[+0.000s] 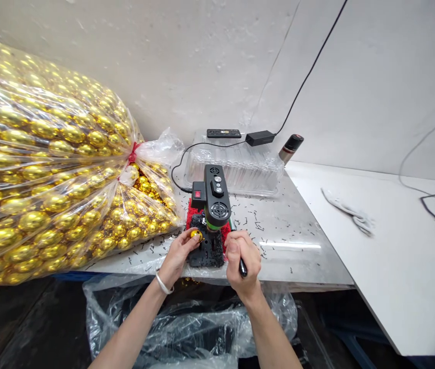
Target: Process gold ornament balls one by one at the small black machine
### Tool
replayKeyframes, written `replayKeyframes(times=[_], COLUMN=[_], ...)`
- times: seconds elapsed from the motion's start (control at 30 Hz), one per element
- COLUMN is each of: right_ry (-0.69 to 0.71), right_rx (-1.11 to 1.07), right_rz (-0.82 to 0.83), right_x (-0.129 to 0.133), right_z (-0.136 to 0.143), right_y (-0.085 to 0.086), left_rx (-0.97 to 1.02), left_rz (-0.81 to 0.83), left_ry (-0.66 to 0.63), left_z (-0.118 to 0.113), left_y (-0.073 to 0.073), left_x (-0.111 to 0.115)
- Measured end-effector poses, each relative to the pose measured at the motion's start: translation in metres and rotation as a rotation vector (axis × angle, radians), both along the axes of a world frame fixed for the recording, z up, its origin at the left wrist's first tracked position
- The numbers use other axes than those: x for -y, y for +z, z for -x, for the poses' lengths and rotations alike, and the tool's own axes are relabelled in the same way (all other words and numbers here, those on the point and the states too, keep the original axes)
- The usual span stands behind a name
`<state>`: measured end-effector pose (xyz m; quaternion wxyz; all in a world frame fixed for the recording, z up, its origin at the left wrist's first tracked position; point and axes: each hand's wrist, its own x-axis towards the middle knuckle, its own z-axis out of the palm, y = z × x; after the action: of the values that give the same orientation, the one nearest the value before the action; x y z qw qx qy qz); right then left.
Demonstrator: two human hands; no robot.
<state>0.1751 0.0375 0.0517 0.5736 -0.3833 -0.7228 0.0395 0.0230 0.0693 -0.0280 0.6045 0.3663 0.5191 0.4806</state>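
Between the thumb and fingers of my left hand (pixel 181 252) is a shiny gold ball (pixel 196 235). It sits at the left edge of a black machine (pixel 217 192) with a red switch and a green ring near its lower end. The machine stands over a black base plate (pixel 205 253) strewn with dark bits. My right hand (pixel 244 259) is wrapped round a black lever handle (pixel 243 267) at the machine's right side. A red mat (pixel 194 211) shows around the base.
A large clear bag of gold balls (pixel 48 195), tied in red, lies at the left. Behind the machine stands a clear plastic box (pixel 236 171) with a power adapter (pixel 260 138) and remote (pixel 224 133). Gloves (pixel 348 211) lie on the white table; clear plastic (pixel 202 328) hangs below.
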Motion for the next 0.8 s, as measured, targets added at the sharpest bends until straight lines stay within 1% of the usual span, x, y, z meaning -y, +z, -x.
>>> replayKeyframes(times=[0.07, 0.13, 0.23, 0.3, 0.4, 0.53, 0.67, 0.8], right_ry=[0.002, 0.008, 0.009, 0.006, 0.008, 0.018, 0.016, -0.013], right_rx=[0.012, 0.016, 0.015, 0.014, 0.007, 0.004, 0.018, 0.046], right_rz=[-0.005, -0.011, -0.016, -0.022, -0.040, -0.046, -0.078, -0.148], right_x=[0.000, 0.000, 0.000, 0.000, -0.001, -0.001, -0.001, -0.006], right_z=[-0.001, -0.001, -0.001, -0.001, -0.001, -0.002, -0.005, -0.004], right_y=[0.000, -0.001, -0.003, -0.004, -0.004, -0.012, -0.033, -0.055], left_rx=[-0.202, -0.438, -0.733, -0.848, -0.935, -0.950, -0.949, -0.946], left_rz=[-0.089, -0.192, -0.330, -0.410, -0.521, -0.589, -0.596, -0.586], left_ry=[-0.009, -0.017, -0.052, -0.099, -0.135, -0.116, -0.120, -0.113], left_z=[-0.006, -0.009, -0.010, -0.011, -0.013, -0.014, -0.013, -0.013], left_y=[-0.007, -0.012, -0.013, -0.012, -0.013, -0.022, -0.028, -0.028], left_x=[-0.005, -0.004, -0.001, 0.000, -0.001, -0.004, -0.004, -0.004])
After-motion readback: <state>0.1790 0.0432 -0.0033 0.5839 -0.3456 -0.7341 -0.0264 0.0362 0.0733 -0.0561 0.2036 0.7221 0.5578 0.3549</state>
